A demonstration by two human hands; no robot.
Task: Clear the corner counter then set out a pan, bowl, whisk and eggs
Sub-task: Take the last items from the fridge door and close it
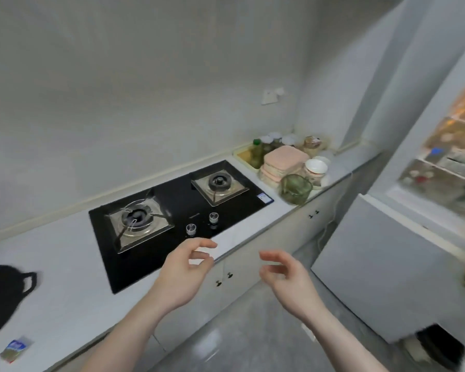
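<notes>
White surface runs along the wall with a black hob set into it, and the hob serves as the marker for everything else.

Head view: the left hand hovers just in front of the hob's near edge, over the surface lip, fingers loosely curled and apart, holding nothing and touching nothing. The right hand floats further right of the hob, out over the floor in front of the cupboards, fingers likewise half open and spread, with nothing in its grasp. The two hands are near each other but apart.

Right of the hob, in the corner, the surface is crowded: a green glass jug stands nearest the edge, a stack of pink boxes just behind it, white bowls beside those, and jars with a bottle against the wall.

Far left of the hob, a black pan lies on the surface at the picture's edge, one loop handle pointing toward the hob. A small packet lies in front of the pan.

Well right of the hob, a fridge stands with its upper door open, shelves lit and blurred. Neither whisk nor eggs can be made out.
</notes>
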